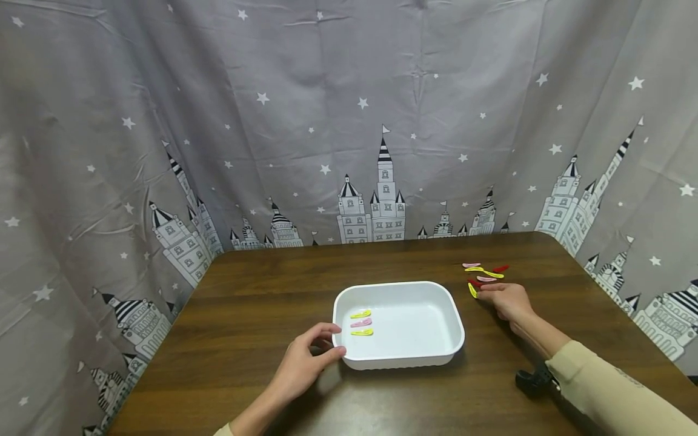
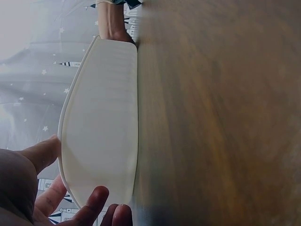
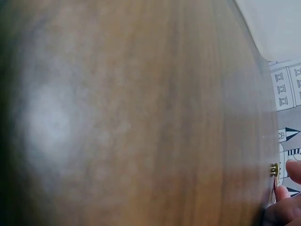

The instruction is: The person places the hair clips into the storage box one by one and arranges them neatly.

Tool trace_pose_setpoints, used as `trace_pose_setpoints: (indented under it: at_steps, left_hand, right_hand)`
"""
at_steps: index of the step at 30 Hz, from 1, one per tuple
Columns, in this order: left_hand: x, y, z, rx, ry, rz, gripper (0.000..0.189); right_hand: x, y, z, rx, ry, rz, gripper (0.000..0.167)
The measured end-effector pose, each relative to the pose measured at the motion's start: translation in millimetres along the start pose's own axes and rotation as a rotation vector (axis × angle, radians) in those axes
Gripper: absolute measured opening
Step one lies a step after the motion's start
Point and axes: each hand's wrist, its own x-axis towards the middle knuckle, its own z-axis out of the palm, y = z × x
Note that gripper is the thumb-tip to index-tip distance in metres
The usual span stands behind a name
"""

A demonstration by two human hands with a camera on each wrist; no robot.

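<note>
A white plastic tray (image 1: 403, 362) stands on the table, with two yellow snap hair clips (image 1: 361, 314) and a pink hair clip (image 1: 361, 323) in a column at its left side. My left hand (image 1: 306, 357) holds the tray's left rim by thumb and fingers; the left wrist view shows its fingers (image 2: 95, 200) against the outer wall. To the right of the tray, my right hand (image 1: 508, 301) pinches a yellow hair clip (image 1: 472, 291) by its end. The right wrist view catches just its fingertips and a yellow clip (image 3: 275, 169) at the edge.
Just beyond the right hand lies a loose group of yellow, pink and red hair clips (image 1: 493, 275). A dark wrist device (image 1: 534, 381) hangs at the right sleeve. Behind the wooden table (image 1: 272, 290) hangs a grey curtain (image 1: 305, 121) printed with castles and stars.
</note>
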Motion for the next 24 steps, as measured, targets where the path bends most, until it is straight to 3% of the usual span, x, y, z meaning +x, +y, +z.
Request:
trace_pose_setpoints:
  at_steps: [13, 24]
  left_hand:
    - [0.5, -0.1, 0.7, 0.008, 0.004, 0.001, 0.034]
    - [0.9, -1.2, 1.0, -0.002, 0.003, 0.008, 0.034]
  right_hand:
    - [0.2, -1.3, 3.3, -0.095, 0.020, 0.004, 0.045]
    - [1.6, 0.0, 4.5, -0.183, 0.043, -0.061, 0.041]
